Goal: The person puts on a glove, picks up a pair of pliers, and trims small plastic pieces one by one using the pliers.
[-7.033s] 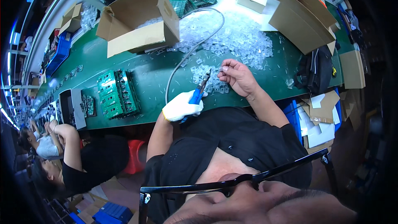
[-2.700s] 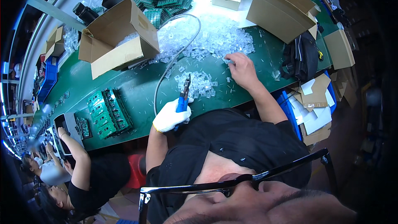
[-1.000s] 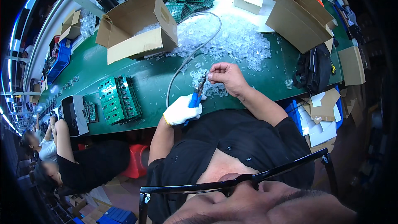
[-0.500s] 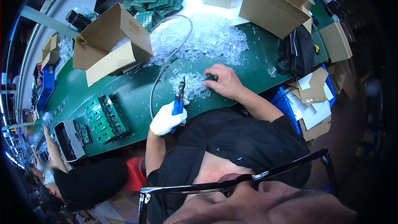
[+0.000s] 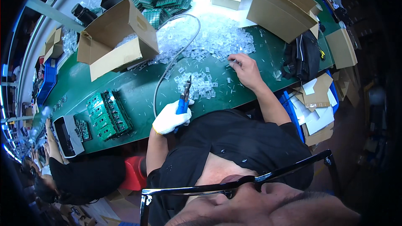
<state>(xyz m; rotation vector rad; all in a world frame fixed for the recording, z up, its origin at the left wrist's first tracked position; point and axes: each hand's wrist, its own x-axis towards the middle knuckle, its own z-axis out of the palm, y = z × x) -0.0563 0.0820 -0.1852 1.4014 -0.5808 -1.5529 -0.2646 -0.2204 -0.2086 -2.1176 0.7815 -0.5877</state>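
Note:
My left hand [image 5: 171, 119], in a white glove, is closed round blue-handled nippers [image 5: 184, 100]. Their dark jaws point away from me, over the left part of a small heap of clear plastic pieces [image 5: 202, 87]. A large mound of similar clear pieces [image 5: 209, 35] spreads farther back on the green table [image 5: 142, 83]. Bare, my right hand [image 5: 246, 70] is at the mound's near right edge, its thumb and fingers curled together. Whatever lies between those fingertips is too small to make out. One loose clear piece [image 5: 228, 80] lies just below this hand.
A grey hose [image 5: 158, 86] loops from beside my left hand over the mound. Open cardboard boxes [image 5: 138, 52] flank the mound. Green circuit boards [image 5: 106, 115] stand at left; more are stacked behind. A black bag [image 5: 303, 56] sits at right. Another person [image 5: 88, 175] works at far left.
My right hand has moved away from the small heap, rightward and farther back to the mound's edge. The small heap lies more spread out. My left hand still grips the nippers.

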